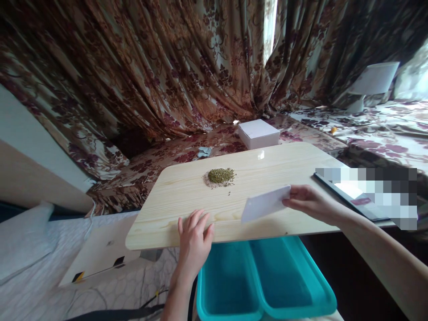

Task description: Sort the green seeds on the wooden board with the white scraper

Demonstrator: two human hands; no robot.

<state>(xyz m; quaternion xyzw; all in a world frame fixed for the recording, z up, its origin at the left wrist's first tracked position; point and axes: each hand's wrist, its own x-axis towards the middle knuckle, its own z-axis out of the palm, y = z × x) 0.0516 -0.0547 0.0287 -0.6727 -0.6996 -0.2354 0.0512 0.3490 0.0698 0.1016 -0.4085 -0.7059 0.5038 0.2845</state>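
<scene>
My right hand (302, 199) pinches the right end of a thin white card (265, 205). The card is tilted, with its left end low over the wooden tabletop (174, 196). Beyond it lies a small heap of green beans (220, 175), with paler grains around its lower left edge and a few strays nearby. My left hand (195, 229) rests on the near edge of the tabletop, fingers spread, holding nothing.
A teal two-compartment bin (257, 276) stands below the table's near edge. A tablet (351, 196) lies at the right end of the tabletop. Behind the table are a white box (259, 133) and a pale blue cloth (204, 152). A flat carton (100, 249) lies at left.
</scene>
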